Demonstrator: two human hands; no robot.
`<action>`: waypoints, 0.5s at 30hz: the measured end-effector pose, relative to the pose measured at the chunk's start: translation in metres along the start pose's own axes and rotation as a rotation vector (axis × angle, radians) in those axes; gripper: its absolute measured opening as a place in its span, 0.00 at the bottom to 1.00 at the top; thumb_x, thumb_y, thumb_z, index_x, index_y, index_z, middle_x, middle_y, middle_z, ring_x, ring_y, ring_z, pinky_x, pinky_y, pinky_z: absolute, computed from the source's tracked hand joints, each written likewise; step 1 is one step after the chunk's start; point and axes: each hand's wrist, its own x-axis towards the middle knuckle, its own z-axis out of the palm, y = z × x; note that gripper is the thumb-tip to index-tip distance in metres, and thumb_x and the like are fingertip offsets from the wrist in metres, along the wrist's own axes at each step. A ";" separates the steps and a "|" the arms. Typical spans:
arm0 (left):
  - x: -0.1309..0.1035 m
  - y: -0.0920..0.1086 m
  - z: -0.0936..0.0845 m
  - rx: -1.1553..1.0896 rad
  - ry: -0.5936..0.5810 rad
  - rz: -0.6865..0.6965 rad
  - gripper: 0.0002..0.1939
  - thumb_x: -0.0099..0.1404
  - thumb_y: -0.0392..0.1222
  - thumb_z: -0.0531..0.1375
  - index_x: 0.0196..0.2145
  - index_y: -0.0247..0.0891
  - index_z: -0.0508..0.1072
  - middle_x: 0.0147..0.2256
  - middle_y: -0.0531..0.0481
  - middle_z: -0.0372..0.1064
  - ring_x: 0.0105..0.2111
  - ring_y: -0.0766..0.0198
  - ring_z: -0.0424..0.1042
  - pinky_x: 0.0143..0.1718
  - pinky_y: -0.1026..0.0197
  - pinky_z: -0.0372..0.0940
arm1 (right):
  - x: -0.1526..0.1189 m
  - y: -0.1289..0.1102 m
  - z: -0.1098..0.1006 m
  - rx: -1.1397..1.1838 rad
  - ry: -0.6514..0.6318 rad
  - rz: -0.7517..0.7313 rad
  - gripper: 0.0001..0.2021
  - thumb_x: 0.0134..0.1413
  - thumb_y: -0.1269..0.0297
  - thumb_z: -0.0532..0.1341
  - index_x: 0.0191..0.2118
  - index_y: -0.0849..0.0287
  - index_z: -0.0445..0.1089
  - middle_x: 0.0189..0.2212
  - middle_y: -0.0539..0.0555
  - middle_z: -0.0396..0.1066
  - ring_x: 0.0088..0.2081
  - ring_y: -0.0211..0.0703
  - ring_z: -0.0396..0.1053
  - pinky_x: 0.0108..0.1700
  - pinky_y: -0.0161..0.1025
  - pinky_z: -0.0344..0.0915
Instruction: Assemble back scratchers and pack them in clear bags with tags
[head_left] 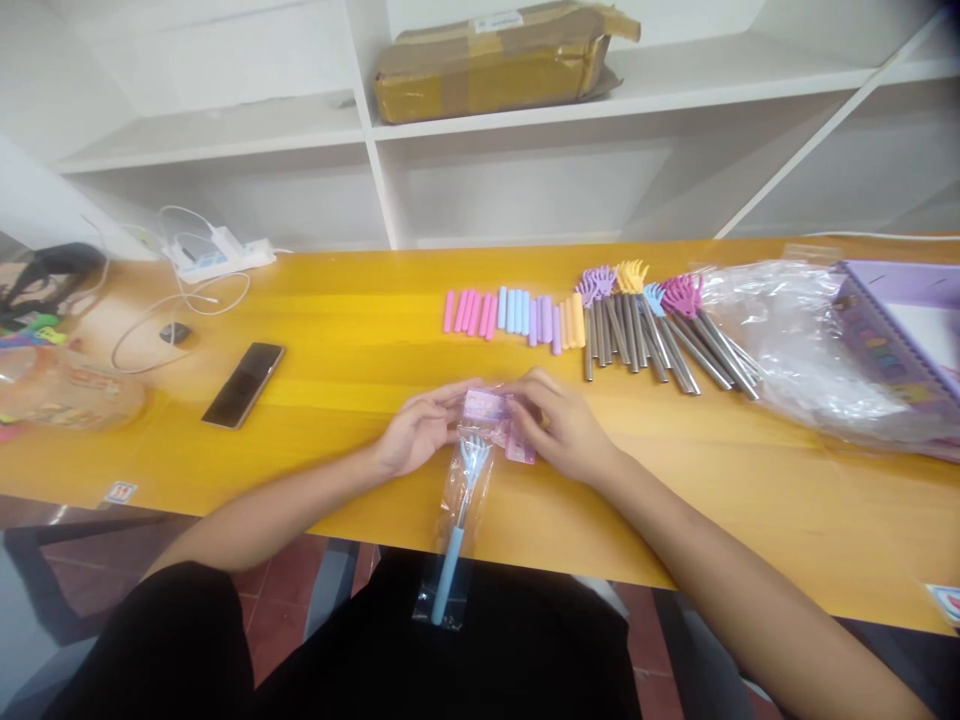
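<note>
A light-blue back scratcher (448, 575) with a claw head and metal rod lies inside a clear plastic bag (486, 490), its handle end hanging over the table's front edge toward my lap. At the bag's top is a pink printed card (486, 408). My left hand (418, 430) is closed on the left side of the bag's top. My right hand (562, 425) has its fingers bent around the right side, at the card, with a pink flap showing below them. The fingertips partly hide the card and the bag's upper edge.
Foam sleeves (514, 310) in several colours lie in rows beyond my hands, beside metal-rod back scratchers (634, 325). Clear plastic bags (795, 350) and a purple box (900, 340) stand right. A phone (244, 385), power strip (225, 258) and orange bag (82, 390) lie left.
</note>
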 end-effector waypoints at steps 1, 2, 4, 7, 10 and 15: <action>0.000 0.000 0.000 0.004 0.000 -0.002 0.29 0.63 0.43 0.65 0.62 0.42 0.80 0.64 0.39 0.75 0.62 0.45 0.74 0.58 0.45 0.70 | 0.000 0.001 0.000 0.016 -0.007 -0.005 0.12 0.77 0.64 0.57 0.55 0.54 0.76 0.42 0.57 0.74 0.40 0.46 0.74 0.43 0.45 0.74; 0.000 0.000 0.000 0.008 0.000 -0.003 0.29 0.63 0.43 0.65 0.62 0.41 0.80 0.64 0.38 0.75 0.62 0.44 0.74 0.58 0.45 0.70 | 0.000 0.001 0.000 0.031 -0.015 -0.006 0.11 0.77 0.64 0.57 0.54 0.54 0.76 0.41 0.57 0.74 0.39 0.45 0.74 0.42 0.44 0.73; 0.000 0.000 0.001 0.012 -0.002 0.001 0.29 0.64 0.43 0.64 0.62 0.41 0.80 0.65 0.38 0.74 0.63 0.44 0.73 0.58 0.46 0.70 | 0.000 0.002 0.001 0.058 -0.031 -0.008 0.10 0.77 0.64 0.57 0.52 0.54 0.76 0.41 0.56 0.74 0.40 0.45 0.74 0.42 0.43 0.73; 0.000 -0.001 0.000 0.006 -0.010 0.003 0.29 0.64 0.42 0.64 0.62 0.41 0.80 0.64 0.38 0.75 0.62 0.45 0.74 0.58 0.46 0.70 | -0.001 0.002 0.002 0.071 -0.045 -0.009 0.10 0.76 0.65 0.57 0.53 0.53 0.76 0.41 0.55 0.74 0.40 0.45 0.73 0.43 0.43 0.72; 0.000 -0.002 0.000 -0.006 -0.023 -0.003 0.29 0.64 0.42 0.65 0.63 0.41 0.80 0.62 0.39 0.77 0.60 0.47 0.75 0.58 0.46 0.71 | -0.001 0.001 0.003 0.072 -0.066 0.016 0.13 0.76 0.65 0.58 0.57 0.53 0.76 0.38 0.54 0.71 0.38 0.44 0.71 0.40 0.42 0.70; 0.000 -0.004 -0.001 -0.010 -0.026 0.006 0.28 0.64 0.42 0.65 0.62 0.40 0.80 0.63 0.38 0.76 0.60 0.45 0.75 0.59 0.45 0.71 | -0.002 0.000 0.001 0.088 -0.108 0.022 0.14 0.74 0.67 0.58 0.57 0.54 0.77 0.37 0.53 0.66 0.36 0.42 0.68 0.38 0.42 0.68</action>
